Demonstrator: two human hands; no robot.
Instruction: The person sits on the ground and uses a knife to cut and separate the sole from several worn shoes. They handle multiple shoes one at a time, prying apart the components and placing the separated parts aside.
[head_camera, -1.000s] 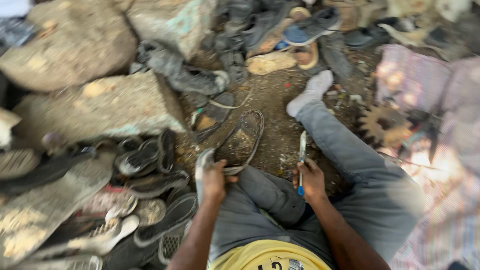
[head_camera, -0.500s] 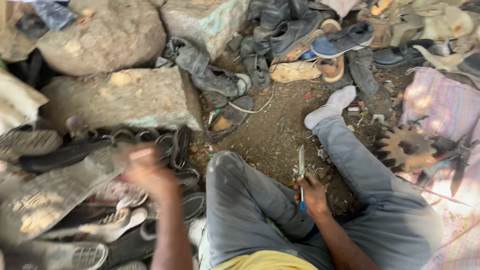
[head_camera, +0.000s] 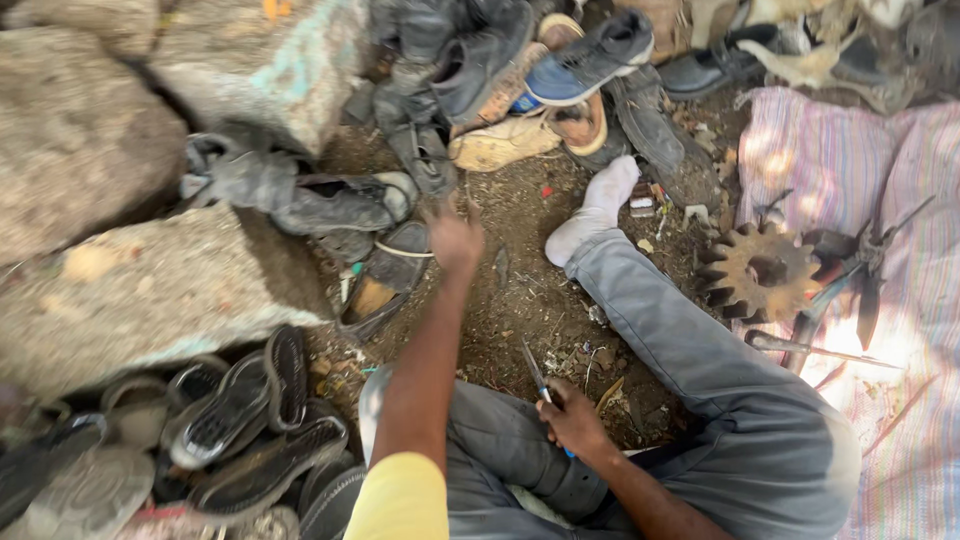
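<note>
I sit on dirt ground with my legs in grey trousers and a white sock (head_camera: 598, 212) stretched forward. My right hand (head_camera: 572, 418) rests by my knee, closed around a thin knife (head_camera: 535, 372) with a blue handle, blade pointing up. My left hand (head_camera: 455, 238) is stretched far forward, fingers spread and blurred, just beside a dark sandal (head_camera: 385, 280) lying on the ground. It holds nothing that I can see.
Large stone blocks (head_camera: 150, 290) lie at the left. Piles of worn shoes (head_camera: 520, 70) fill the back, and sandals and soles (head_camera: 240, 410) the lower left. A rusty gear (head_camera: 760, 272) and metal tools (head_camera: 850, 280) lie on a striped cloth (head_camera: 900, 160) at right.
My left hand let go of the sandal it held, swung left, and now reaches forward toward the sandal near the stone. The right hand keeps the knife by my knee.
</note>
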